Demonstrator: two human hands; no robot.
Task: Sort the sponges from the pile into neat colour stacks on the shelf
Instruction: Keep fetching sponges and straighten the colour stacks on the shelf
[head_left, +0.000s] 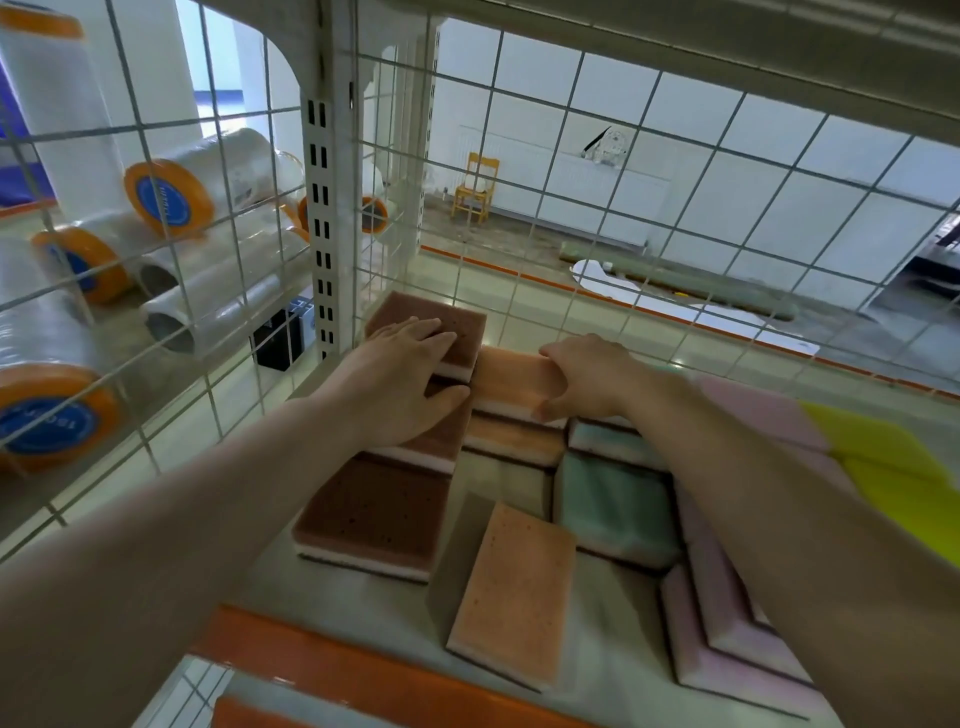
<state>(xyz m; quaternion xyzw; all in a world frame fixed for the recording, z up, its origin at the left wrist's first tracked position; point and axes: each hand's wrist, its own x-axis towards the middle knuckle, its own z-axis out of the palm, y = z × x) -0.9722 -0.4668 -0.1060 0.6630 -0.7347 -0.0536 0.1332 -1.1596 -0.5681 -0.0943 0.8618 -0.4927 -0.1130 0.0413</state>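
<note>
Sponges lie in colour rows on the shelf (509, 478). Brown sponges run along the left: one at the back (457, 322), one under my palm, one in front (374, 514). My left hand (400, 384) rests flat on the brown ones, fingers straight. My right hand (587, 379) grips the back orange sponge (514, 384), thumb at its near edge and fingers over its far edge. Another orange sponge (511, 439) lies just in front, and a third (514, 592) sits askew near the shelf's front. Green sponges (613, 499), pink sponges (727, 613) and yellow ones (893, 462) lie to the right.
A white wire grid (613, 218) closes the shelf's back and left side. An upper shelf hangs close overhead. The shelf's front edge carries an orange strip (322, 660). Rolls of clear film with orange caps (171, 192) fill the neighbouring bay on the left.
</note>
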